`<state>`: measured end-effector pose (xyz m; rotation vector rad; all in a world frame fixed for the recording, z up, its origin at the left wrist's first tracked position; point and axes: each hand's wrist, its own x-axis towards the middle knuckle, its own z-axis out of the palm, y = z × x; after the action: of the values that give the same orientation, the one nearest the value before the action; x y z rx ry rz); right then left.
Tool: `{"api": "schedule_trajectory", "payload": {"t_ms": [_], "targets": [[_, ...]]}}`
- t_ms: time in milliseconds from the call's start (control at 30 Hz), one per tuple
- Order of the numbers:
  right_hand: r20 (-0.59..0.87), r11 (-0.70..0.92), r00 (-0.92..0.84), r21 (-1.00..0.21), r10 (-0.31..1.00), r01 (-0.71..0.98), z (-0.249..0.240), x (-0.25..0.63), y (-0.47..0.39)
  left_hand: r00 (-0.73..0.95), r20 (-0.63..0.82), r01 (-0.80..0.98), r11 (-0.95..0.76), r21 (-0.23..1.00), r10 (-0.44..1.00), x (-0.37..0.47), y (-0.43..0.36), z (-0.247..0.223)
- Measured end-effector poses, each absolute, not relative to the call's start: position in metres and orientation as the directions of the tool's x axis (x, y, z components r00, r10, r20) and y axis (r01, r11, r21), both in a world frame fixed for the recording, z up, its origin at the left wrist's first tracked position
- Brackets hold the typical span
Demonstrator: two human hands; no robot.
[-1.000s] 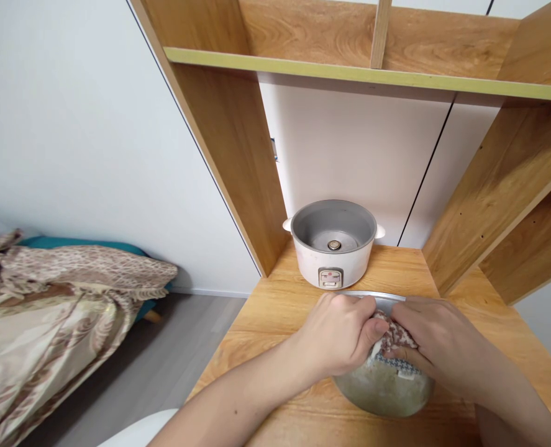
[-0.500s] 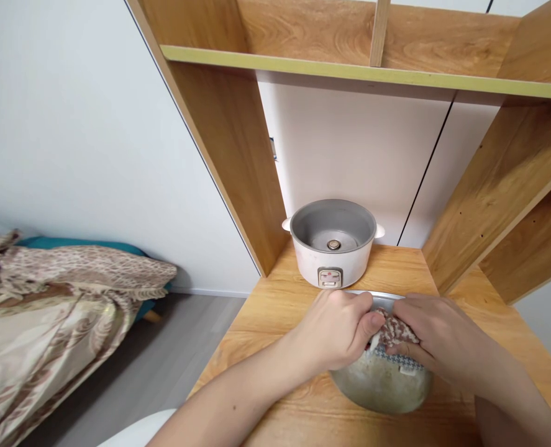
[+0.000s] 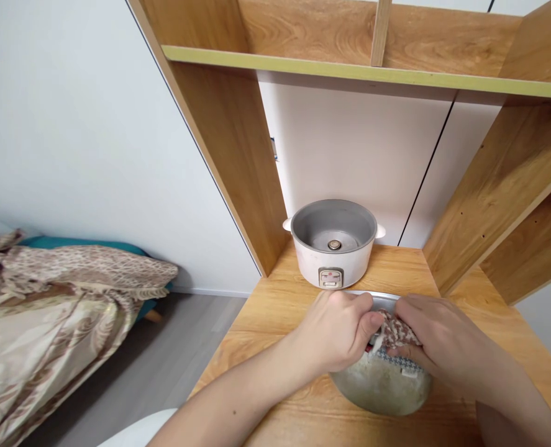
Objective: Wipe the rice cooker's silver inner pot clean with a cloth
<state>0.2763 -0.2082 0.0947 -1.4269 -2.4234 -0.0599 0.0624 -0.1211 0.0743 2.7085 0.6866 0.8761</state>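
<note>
A metal rice cooker inner pot (image 3: 382, 391) is tilted on the wooden desk, its stained outer side towards me. My left hand (image 3: 343, 329) is closed over the pot's left rim, with the thumb lying along the near edge. On the right side, my right hand (image 3: 436, 332) grips a brown-and-white patterned cloth (image 3: 399, 330) bunched at the rim. A blue-and-white checked part of the cloth hangs over the pot's outside. My hands hide most of the pot's inside. Behind it stands the white rice cooker body (image 3: 333, 248), open, with its grey interior and heating plate showing.
The desk (image 3: 261, 335) sits under wooden shelving with a yellow-edged shelf (image 3: 322, 67) above. Upright panels (image 3: 226, 161) flank the cooker. To the left are a grey floor (image 3: 186, 347) and a bed with a patterned cover (image 3: 56, 323). A white rounded edge (image 3: 140, 428) shows at the bottom.
The cloth and my right hand have shifted very slightly at the rim. My left hand keeps its hold, and the pot and cooker body stay in place.
</note>
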Motion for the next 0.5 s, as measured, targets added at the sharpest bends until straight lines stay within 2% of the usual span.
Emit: {"api": "schedule_trajectory", "payload": {"t_ms": [267,500], "targets": [[0.413,0.534,-0.458,-0.084,0.787,0.841,0.096,0.266,-0.214,0.720,0.470,0.415,-0.860,0.297,0.510,0.064,-0.124,0.072],[0.453,0.555,-0.476,-0.052,0.754,0.830,0.097,0.263,-0.214,0.712,0.530,0.408,-0.886,0.221,0.461,0.064,-0.128,0.071]]}}
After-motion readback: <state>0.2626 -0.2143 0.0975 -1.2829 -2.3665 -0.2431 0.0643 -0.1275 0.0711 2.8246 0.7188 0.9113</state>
